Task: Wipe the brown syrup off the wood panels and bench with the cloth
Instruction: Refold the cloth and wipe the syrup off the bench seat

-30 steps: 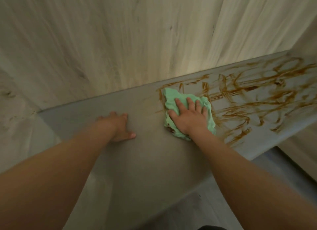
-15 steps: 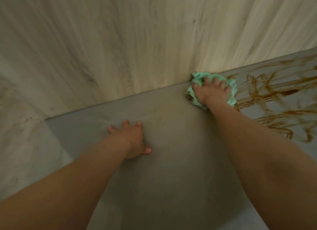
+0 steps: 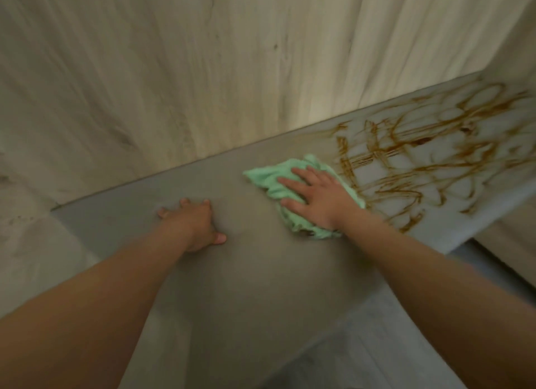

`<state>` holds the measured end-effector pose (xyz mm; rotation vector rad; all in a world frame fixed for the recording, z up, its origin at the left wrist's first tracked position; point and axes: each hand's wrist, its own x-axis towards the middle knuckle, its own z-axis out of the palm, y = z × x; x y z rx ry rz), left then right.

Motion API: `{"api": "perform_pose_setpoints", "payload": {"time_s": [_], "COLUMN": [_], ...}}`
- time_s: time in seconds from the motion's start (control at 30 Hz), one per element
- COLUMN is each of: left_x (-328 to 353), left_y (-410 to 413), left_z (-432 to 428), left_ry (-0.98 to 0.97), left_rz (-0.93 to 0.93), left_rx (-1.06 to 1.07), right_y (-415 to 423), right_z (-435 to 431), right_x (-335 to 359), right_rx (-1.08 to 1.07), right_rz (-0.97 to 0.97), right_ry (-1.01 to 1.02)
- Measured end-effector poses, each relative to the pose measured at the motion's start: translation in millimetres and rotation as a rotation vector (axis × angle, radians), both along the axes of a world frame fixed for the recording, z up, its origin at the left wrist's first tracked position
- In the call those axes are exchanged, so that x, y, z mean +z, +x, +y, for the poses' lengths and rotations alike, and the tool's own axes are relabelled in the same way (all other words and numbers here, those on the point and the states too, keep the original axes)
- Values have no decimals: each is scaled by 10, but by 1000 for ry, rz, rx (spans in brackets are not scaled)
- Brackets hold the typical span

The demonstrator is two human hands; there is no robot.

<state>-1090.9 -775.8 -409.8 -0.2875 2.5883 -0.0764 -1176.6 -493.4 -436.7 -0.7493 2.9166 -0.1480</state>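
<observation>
The right hand (image 3: 316, 197), fingers (image 3: 293, 182) straight, presses the green cloth (image 3: 269, 175) flat on the desk (image 3: 232, 272), centre-right of frame. The brown syrup (image 3: 406, 151) lies just right of the cloth, its streaks running toward the upper right. The left hand (image 3: 194, 223) rests flat, farther off and holding nothing.

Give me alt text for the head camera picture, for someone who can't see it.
A right hand presses a green cloth flat on a grey bench, beside brown syrup streaks on its right. The left hand rests on the bench; wood panels stand behind.

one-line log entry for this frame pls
phase: wiping bench | right hand: flat on green cloth | left hand: rests on bench | brown syrup: right of cloth, unwiped
</observation>
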Motion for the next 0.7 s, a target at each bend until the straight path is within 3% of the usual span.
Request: {"api": "perform_pose_setpoints", "payload": {"time_s": [0.13, 0.2, 0.3, 0.4, 0.5, 0.57, 0.7], "left_x": [38, 32, 81, 292, 425, 435, 421], "left_y": [59, 94, 132, 77, -129, -248, -437], "left_z": [92, 93, 159, 433, 843, 1077, 1431], "left_ry": [-35, -44, -75, -197, -140, -43, -40], "left_rz": [30, 40, 60, 8, -48, -45, 39], "left_rx": [13, 24, 26, -62, -197, -255, -253], "right_y": [-134, -6, 397, 895, 1127, 1019, 540], "right_z": [1157, 1241, 933, 729, 962, 1217, 1662], "right_x": [79, 95, 88, 47, 54, 64, 52], "right_rx": [-603, -715, -570, -241, -11, -10, -336], "right_rz": [-37, -83, -88, -61, -26, -2, -18], "right_ry": [32, 11, 30, 43, 41, 54, 42]}}
